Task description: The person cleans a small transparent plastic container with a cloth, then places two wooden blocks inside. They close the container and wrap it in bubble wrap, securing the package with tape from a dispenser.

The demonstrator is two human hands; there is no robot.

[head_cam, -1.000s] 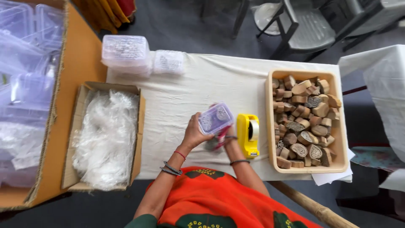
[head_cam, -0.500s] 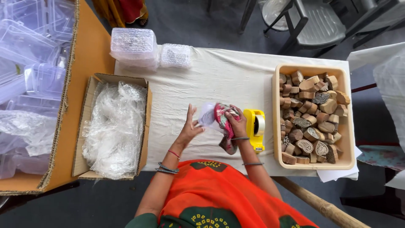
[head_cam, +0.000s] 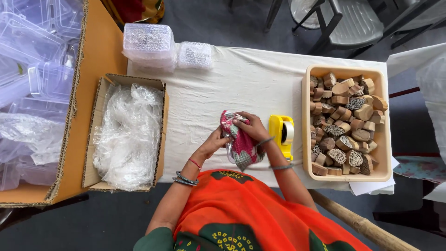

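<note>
Cloth (head_cam: 240,142), one piece, knitted-looking in pink, grey and green, lay bunched at the near edge of the table (head_cam: 232,88), wrapped about one clear plastic container (head_cam: 229,149) whose edge peeked out beneath. Both hands gripped that bundle: the left hand (head_cam: 214,140) clasped its left side, the right hand (head_cam: 251,128) pressed fingers closed over its top. Just beside it to the right stood one yellow tape dispenser (head_cam: 281,135), blocky and glossy. One cream plastic tray (head_cam: 346,70) further right held dozens of carved wooden blocks (head_cam: 346,123), too many to count. One open cardboard box (head_cam: 130,81) of crinkled clear plastic wrap (head_cam: 127,132) sat left. Two stacks of clear lidded boxes (head_cam: 148,46) stood at the far edge. White cloth covered the table; dark floor and a grey chair (head_cam: 353,21) lay beyond.
</note>
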